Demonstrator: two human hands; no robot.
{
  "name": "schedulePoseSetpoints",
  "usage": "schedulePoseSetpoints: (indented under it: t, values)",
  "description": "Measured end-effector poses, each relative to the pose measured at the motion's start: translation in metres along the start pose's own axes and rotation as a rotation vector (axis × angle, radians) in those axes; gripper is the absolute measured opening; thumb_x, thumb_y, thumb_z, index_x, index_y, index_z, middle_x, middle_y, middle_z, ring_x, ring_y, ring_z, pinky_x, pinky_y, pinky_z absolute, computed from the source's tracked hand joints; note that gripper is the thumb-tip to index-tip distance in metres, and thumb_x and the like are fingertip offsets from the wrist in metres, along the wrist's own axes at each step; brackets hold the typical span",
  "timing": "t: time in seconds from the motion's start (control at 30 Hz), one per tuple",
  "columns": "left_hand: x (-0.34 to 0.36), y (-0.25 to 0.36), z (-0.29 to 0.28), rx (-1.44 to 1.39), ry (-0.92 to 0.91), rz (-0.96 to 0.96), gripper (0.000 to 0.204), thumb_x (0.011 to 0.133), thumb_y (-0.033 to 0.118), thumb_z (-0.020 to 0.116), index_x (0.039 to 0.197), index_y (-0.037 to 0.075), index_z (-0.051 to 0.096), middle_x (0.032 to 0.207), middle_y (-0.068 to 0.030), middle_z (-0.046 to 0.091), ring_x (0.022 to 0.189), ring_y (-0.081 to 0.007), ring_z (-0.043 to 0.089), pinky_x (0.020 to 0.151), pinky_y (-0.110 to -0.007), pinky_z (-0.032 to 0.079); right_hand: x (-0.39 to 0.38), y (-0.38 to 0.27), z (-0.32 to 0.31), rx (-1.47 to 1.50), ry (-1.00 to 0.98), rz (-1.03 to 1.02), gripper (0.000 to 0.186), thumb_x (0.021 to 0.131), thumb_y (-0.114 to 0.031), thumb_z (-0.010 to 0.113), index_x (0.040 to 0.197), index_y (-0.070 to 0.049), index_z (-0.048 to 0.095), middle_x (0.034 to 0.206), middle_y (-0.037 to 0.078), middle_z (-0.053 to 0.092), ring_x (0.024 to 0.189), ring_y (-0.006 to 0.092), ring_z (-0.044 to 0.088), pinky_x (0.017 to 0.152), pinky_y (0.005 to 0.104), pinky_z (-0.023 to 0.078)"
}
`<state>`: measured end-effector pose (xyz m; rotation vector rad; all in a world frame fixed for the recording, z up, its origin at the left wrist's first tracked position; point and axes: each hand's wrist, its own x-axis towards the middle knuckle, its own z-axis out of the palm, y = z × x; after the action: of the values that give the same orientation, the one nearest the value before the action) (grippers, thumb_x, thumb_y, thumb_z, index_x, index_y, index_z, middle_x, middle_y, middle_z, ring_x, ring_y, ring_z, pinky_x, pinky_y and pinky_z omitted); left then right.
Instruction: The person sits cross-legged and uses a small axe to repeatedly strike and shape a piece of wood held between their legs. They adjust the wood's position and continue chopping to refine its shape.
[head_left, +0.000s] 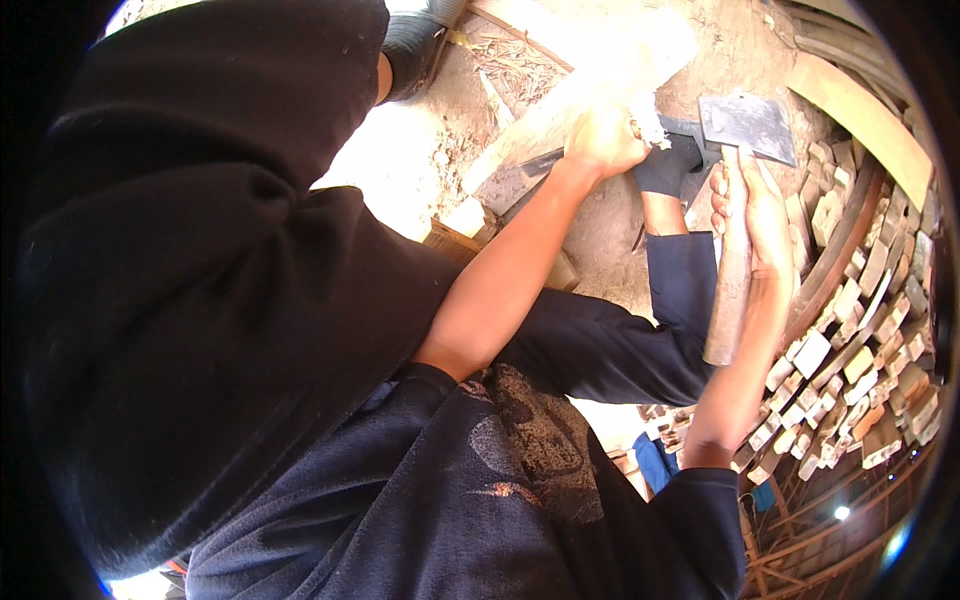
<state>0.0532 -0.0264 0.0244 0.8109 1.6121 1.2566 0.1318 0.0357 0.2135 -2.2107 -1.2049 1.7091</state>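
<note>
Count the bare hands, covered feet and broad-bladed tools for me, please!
Bare hands: 2 (left hand, right hand)
Feet in dark footwear: 2 (left foot, right foot)
Broad-bladed tool: 1
Total: 5

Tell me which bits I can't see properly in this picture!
All in the head view:
Pale piece by the left hand: its far end is lost in bright glare.
Left hand's grip: its fingertips are hidden, so how it holds on isn't clear.
Right hand: its palm is hidden behind the wooden handle.
Upper dark shoe: cut off by the top edge.
</note>
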Motion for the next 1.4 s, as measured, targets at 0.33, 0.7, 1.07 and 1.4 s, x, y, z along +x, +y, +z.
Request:
schedulePoseSetpoints:
  t: [0.33, 0.7, 1.07, 1.4]
  values:
    - [0.001, -0.008, 0.002, -0.045, -0.148, -0.066, 0.032, 0.074, 0.020, 0.068, 0.103, 0.005, 0.066, 0.096, -0.0185, 0.068, 0.091, -0.0312, 0.065, 0.081, -0.038, 0.052, 0.010, -0.003, -0.011, 0.010, -0.080, 0.034, 0.023, 0.101, -0.032, 0.046, 0.100, -0.010, 0.049, 0.068, 0.001, 0.050, 0.049, 0.0076, 0.046, 0.040, 0.0228, 0.041]
    - [-0.002, -0.004, 0.000, -0.007, -0.171, -0.051, 0.032, 0.076, 0.023, 0.066, 0.103, 0.007, 0.066, 0.093, -0.0175, 0.069, 0.090, -0.0308, 0.066, 0.081, -0.038, 0.052, 0.022, -0.002, -0.012, -0.039, -0.063, 0.021, 0.022, 0.100, -0.034, 0.047, 0.101, -0.012, 0.049, 0.067, 0.000, 0.049, 0.047, 0.0058, 0.044, 0.039, 0.0216, 0.039]
    - [0.003, -0.010, 0.002, 0.041, -0.171, -0.035, 0.034, 0.076, 0.023, 0.067, 0.106, 0.008, 0.067, 0.099, -0.0190, 0.067, 0.093, -0.0322, 0.065, 0.083, -0.040, 0.051, 0.035, 0.011, -0.012, -0.052, -0.067, 0.072, 0.024, 0.099, -0.037, 0.048, 0.098, -0.013, 0.052, 0.066, -0.001, 0.051, 0.046, 0.0067, 0.046, 0.039, 0.0222, 0.040]
    - [-0.002, -0.005, -0.002, 0.006, -0.127, -0.060, 0.033, 0.073, 0.018, 0.068, 0.105, 0.008, 0.066, 0.100, -0.0179, 0.067, 0.093, -0.0325, 0.064, 0.083, -0.039, 0.051, 0.028, 0.005, -0.015, -0.048, -0.040, -0.010, 0.025, 0.101, -0.035, 0.046, 0.105, -0.011, 0.050, 0.066, 0.001, 0.049, 0.046, 0.0078, 0.046, 0.039, 0.0231, 0.042]
